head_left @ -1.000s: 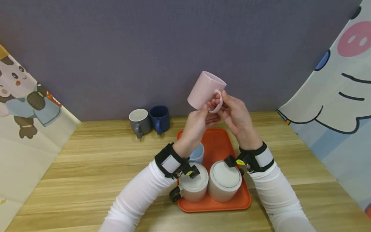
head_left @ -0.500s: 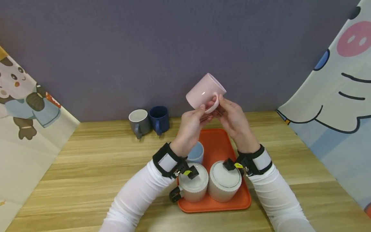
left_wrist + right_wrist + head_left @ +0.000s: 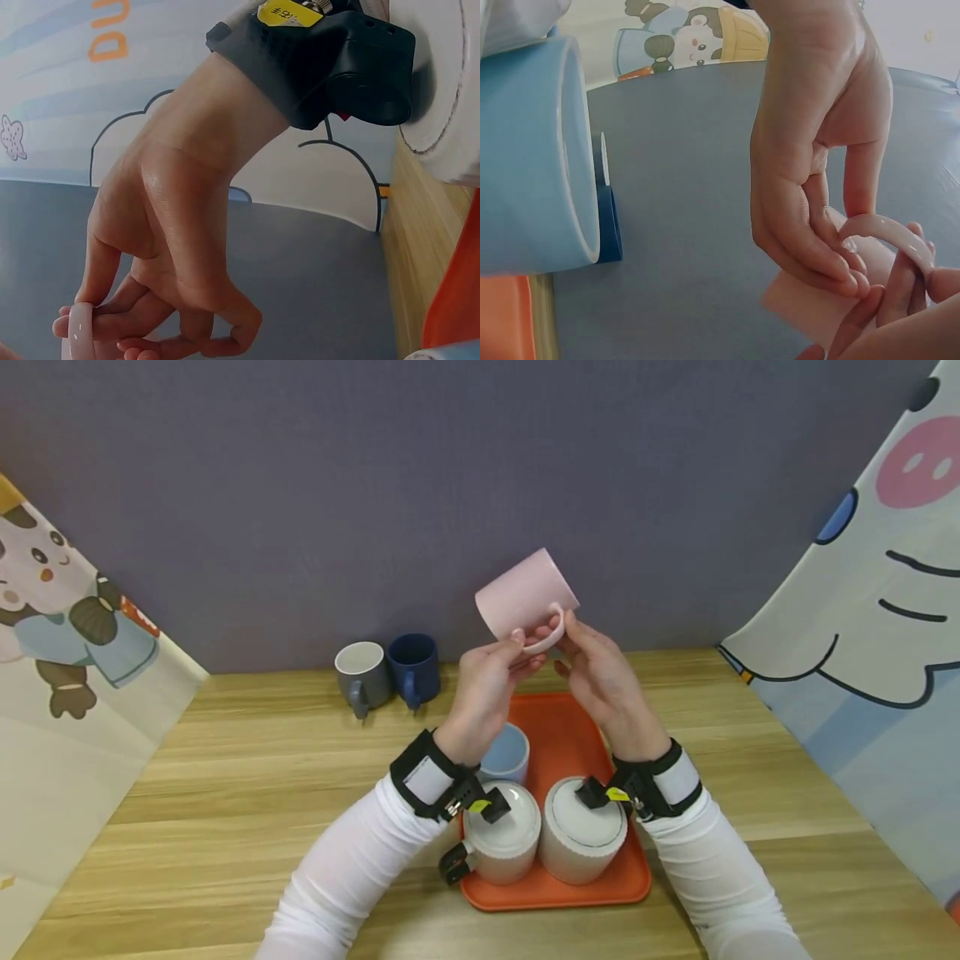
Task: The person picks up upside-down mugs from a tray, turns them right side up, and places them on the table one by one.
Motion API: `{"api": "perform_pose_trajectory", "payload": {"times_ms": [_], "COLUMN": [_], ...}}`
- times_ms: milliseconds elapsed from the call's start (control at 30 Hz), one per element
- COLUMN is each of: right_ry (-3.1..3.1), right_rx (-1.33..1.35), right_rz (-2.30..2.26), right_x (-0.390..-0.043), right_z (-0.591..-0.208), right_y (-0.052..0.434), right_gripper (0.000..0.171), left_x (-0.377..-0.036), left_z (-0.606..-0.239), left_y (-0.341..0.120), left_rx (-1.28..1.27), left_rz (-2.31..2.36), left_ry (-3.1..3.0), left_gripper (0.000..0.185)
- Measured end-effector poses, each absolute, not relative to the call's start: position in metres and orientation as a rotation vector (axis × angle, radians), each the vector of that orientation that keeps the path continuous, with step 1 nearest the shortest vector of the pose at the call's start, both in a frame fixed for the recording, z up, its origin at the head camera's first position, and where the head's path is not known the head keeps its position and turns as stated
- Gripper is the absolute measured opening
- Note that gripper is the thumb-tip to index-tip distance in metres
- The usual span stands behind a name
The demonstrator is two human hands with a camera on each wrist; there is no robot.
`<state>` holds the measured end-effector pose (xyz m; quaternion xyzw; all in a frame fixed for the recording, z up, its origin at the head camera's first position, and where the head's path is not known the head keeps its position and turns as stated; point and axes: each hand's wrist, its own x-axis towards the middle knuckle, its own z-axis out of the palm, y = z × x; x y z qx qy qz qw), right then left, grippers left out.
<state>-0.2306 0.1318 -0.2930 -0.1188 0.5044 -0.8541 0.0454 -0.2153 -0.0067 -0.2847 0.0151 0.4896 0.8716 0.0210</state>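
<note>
A pale pink mug [image 3: 525,594] is held up in front of the grey wall, tilted well over with its rim toward the upper right and its base toward the lower left. The left hand [image 3: 480,693] pinches the lower end of its handle [image 3: 550,640], thumb on top and fingers beneath. At the handle's other end, near the rim, the right hand [image 3: 606,681] grips with thumb and fingers. In the left wrist view the right hand [image 3: 176,217] has its thumb on the handle; in the right wrist view the left hand [image 3: 810,150] shows its thumb there.
Below the hands lies an orange tray [image 3: 557,727] bearing two light ribbed mugs, one left [image 3: 504,852] and one right [image 3: 581,852], bottoms up, and a light blue mug [image 3: 506,752]. A grey mug [image 3: 363,677] and a navy mug [image 3: 413,668] stand upright at the back left.
The pink mug has tipped further over, its base swinging left, and has come down slightly. Both hands have shifted a little to the left with it.
</note>
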Motion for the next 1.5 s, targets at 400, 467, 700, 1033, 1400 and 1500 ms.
{"api": "perform_pose_trajectory", "payload": {"times_ms": [400, 467, 700, 1033, 1400, 1500], "right_ry": [1.412, 1.407, 1.255, 0.908, 0.679, 0.607], "right_rx": [-0.369, -0.363, -0.372, -0.292, -0.111, -0.066], "right_rz": [-2.579, -2.556, -2.479, -2.378, -2.345, -2.326], "right_x": [-0.2286, -0.2293, -0.2298, -0.2288, -0.2299, -0.2305], "right_z": [-0.2953, -0.2957, -0.2961, -0.2928, -0.2916, -0.2925], "right_y": [0.1293, 0.1287, 0.1301, 0.1311, 0.131, 0.1299], "right_gripper": [0.026, 0.029, 0.033, 0.039, 0.034, 0.035], "left_x": [-0.2106, -0.2105, -0.2106, -0.2111, -0.211, -0.2115], "left_z": [-0.2837, -0.2834, -0.2845, -0.2878, -0.2903, -0.2895], "left_y": [-0.0061, -0.0058, -0.0036, -0.0009, -0.0016, -0.003], "left_rx": [0.063, 0.061, 0.111, 0.208, 0.362, 0.401], "left_rz": [2.809, 2.834, 2.956, 3.069, 3.056, 3.064], "left_ry": [1.439, 1.408, 1.316, 1.462, 1.591, 1.554], "left_gripper": [0.025, 0.023, 0.017, 0.014, 0.023, 0.021]}}
